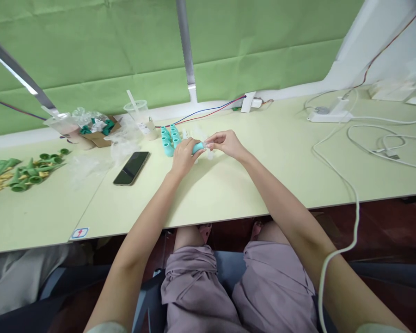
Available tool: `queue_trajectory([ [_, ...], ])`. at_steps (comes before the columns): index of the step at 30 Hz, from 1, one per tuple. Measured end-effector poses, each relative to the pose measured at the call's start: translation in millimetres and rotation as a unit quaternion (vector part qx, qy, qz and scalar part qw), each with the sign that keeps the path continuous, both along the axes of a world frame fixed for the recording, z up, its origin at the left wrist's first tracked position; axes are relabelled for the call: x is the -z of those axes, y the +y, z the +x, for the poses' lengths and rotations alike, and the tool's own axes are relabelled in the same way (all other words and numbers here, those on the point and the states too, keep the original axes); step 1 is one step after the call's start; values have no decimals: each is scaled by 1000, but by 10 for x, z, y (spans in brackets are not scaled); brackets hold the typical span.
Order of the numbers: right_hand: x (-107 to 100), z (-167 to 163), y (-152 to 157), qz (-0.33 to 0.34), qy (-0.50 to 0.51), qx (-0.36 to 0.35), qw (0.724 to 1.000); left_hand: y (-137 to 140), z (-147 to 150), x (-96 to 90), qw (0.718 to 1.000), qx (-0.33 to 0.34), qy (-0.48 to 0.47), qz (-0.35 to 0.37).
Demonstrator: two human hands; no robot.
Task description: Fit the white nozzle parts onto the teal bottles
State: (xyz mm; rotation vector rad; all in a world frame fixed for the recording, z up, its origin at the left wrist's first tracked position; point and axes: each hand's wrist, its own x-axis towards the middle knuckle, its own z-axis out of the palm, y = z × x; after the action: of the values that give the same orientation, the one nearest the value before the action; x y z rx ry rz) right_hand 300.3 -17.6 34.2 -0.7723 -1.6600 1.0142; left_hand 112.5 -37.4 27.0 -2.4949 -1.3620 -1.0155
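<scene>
My left hand (183, 158) is closed around a turquoise tapered, bottle-shaped piece (197, 147), its end pointing right. At that end, my right hand (229, 144) pinches a small clear plastic piece (205, 145), which appears to touch the turquoise one; whether it sits inside cannot be made out. Just left of my left hand, several similar turquoise pieces (168, 149) stand upright in two rows, their round openings showing. More translucent pieces (210, 155) lie on the table around my fingers, partly hidden by both hands.
A phone (131, 169) lies left of my forearm. Behind it are a clear cup (149, 129), crumpled plastic (125, 141) and a cardboard box (100, 138). Green cone-shaped pieces (34, 173) lie far left. A power strip (329, 114) and white cable (354, 208) occupy the right side.
</scene>
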Motion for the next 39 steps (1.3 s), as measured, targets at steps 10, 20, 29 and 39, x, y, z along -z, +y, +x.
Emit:
queue_trajectory([
  [10,15,-33,-31,-16,1,-13,1000,-2,19,1,1000,16,-20,-5],
  [20,-97,-141,-145,34,-8,54,998,-19,-19,-140,994,35,-98,-31],
  [29,-13,-176,-179,159,-200,134,957,162,-206,-122,931,75,-339,-112],
  [39,184,-441,-307,333,-473,124,806,255,-361,-115,897,60,-416,-136],
])
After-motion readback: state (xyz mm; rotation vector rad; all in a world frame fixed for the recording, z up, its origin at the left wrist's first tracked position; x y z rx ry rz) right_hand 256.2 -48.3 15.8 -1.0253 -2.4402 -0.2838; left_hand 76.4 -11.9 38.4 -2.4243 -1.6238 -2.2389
